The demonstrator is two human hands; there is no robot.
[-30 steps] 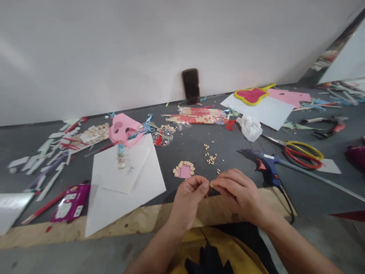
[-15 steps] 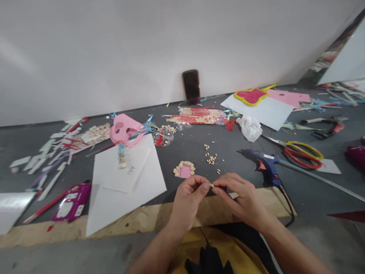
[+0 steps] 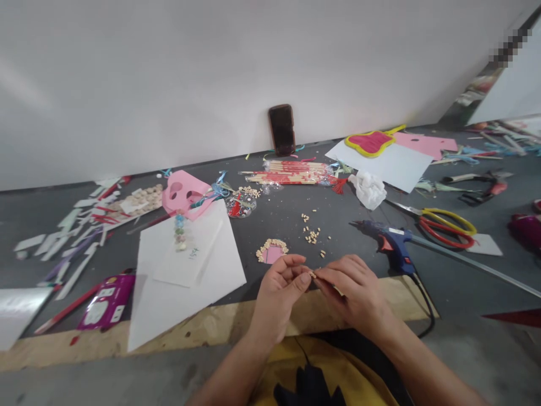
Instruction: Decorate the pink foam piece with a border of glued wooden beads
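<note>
Fingertips meet at a tiny tan piece

Directions are taken from the fingertips, with twelve o'clock straight ahead. Nearest, a wooden strip [image 3: 207,321] runs along the front edge of the dark surface [image 3: 279,217]. Just above it, the two hands come together. The right hand [image 3: 357,293] pinches a tiny tan piece [image 3: 312,274] between thumb and fingertips. The left hand [image 3: 276,296] is curled, its index finger raised and its thumb tip at the same piece; whether it grips too is too small to tell.

Near the left fingers at ten o'clock lies a small pink card [image 3: 273,255], its sides and top bordered by similar tan pieces. More loose pieces [image 3: 311,235] scatter at twelve. A white sheet [image 3: 163,307] spreads at nine, with a purple packet [image 3: 103,304] beyond its left edge.

At two o'clock sits a blue glue gun [image 3: 395,242], and past it red-and-yellow-handled scissors [image 3: 448,223]. Farther off, a crumpled white tissue [image 3: 368,190] lies at one and a pink cutout with holes [image 3: 181,189] at ten. Red-wrapped sticks [image 3: 291,175] stretch across twelve; behind them a phone [image 3: 282,129] leans upright against the pale wall [image 3: 190,84].
</note>
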